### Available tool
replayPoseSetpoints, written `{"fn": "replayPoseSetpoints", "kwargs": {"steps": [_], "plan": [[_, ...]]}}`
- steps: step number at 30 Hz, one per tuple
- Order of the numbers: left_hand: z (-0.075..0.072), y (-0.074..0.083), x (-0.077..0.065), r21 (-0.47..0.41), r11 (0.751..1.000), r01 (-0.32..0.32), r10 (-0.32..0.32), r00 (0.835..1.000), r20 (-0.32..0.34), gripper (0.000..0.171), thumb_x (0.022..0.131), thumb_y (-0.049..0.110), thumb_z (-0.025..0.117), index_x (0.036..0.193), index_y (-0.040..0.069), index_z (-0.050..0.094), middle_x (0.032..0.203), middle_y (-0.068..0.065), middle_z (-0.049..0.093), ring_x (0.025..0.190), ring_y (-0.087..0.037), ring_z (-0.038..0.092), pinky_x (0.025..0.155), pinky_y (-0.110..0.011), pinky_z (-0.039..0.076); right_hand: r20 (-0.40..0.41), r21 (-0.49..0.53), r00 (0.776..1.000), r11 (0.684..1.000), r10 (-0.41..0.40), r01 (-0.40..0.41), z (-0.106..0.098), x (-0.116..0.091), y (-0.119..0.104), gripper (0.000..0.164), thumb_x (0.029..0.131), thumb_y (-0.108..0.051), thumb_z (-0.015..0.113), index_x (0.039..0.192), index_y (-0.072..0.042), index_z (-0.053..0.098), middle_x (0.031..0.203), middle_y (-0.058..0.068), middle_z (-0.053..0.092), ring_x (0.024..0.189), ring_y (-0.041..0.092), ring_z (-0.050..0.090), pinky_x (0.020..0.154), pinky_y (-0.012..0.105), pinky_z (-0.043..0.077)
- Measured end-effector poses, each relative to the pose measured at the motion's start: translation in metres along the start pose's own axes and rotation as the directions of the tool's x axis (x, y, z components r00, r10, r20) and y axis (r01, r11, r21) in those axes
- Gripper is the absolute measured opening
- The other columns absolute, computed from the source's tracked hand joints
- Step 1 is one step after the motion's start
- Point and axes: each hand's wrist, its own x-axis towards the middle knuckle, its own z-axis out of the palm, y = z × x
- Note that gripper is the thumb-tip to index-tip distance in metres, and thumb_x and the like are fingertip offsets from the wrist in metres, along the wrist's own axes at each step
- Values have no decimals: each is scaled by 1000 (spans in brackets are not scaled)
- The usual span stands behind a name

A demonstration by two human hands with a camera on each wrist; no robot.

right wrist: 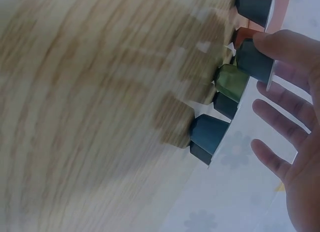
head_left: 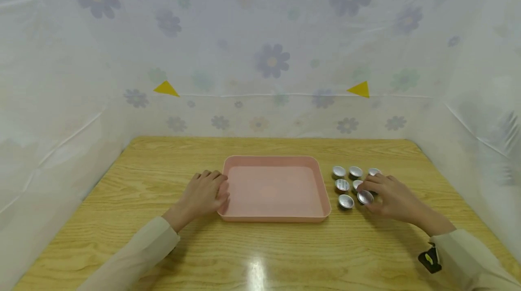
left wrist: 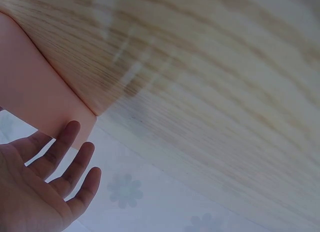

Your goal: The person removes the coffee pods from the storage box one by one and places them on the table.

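Beside the left wall of a pink tray (head_left: 274,219), my left hand (head_left: 203,194) touches the rim with its fingers loosely extended. In the left wrist view, one fingertip (left wrist: 73,127) lies against the tray wall and another finger passes behind it. My right hand (head_left: 392,198) pinches a dark coffee capsule (right wrist: 254,60) between thumb and index finger, while the other fingers spread loosely. From above, that capsule shows its silver lid. Around it stand several more capsules with silver lids up, among them a green capsule (right wrist: 231,82) and a blue capsule (right wrist: 209,132). The right hand partly covers some.
The capsules, including a front-left capsule (head_left: 346,202), stand in loose rows to the right of the tray. A wooden table (head_left: 260,255) lies under everything. Flower-patterned white sheeting (head_left: 268,114) encloses its back and sides, with two yellow triangles on the back sheet.
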Motion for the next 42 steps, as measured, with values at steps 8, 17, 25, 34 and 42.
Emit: {"fn": "replayPoseSetpoints", "kwargs": {"steps": [8, 17, 25, 34, 42], "plan": [[0, -1, 1, 14, 1000, 2, -2, 1000, 9, 40, 83, 37, 59, 114, 12, 61, 112, -4, 60, 101, -28, 56, 84, -46, 45, 11, 10, 1000, 1000, 9, -9, 5, -3, 0, 37, 58, -19, 81, 91, -19, 65, 92, -10, 60, 82, 11, 54, 65, 38, 43], [0, -1, 0, 12, 1000, 1, -1, 1000, 18, 41, 84, 38, 59, 115, 12, 61, 113, -4, 60, 102, -28, 55, 85, -46, 45, 31, 7, 999, 1000, 19, -19, 7, -5, -2, 38, 58, -21, 81, 93, -19, 66, 97, -4, 63, 87, 17, 58, 67, 41, 44], [-2, 1, 1, 2, 1000, 6, -6, 1000, 22, 41, 83, 38, 60, 114, 11, 61, 113, -5, 60, 102, -29, 55, 85, -47, 45, 31, -8, 999, 1000, 24, -24, 7, -6, -3, 38, 58, -21, 82, 92, -18, 66, 94, -4, 63, 87, 20, 58, 68, 43, 44], [-1, 1, 0, 18, 1000, -7, 7, 1000, 6, 41, 83, 37, 60, 114, 11, 61, 112, -4, 61, 101, -28, 56, 84, -46, 46, 7, -14, 1000, 1000, 12, -12, 10, -8, -1, 40, 55, -23, 83, 91, -20, 66, 92, -7, 63, 85, 17, 57, 68, 43, 45], [-2, 1, -1, 16, 1000, -8, 8, 1000, 8, 42, 83, 38, 60, 114, 10, 61, 112, -5, 61, 101, -29, 56, 84, -46, 46, -6, -4, 1000, 1000, 11, -11, 9, -9, -2, 41, 55, -21, 83, 92, -19, 66, 93, -6, 63, 86, 18, 57, 70, 44, 44]]}}
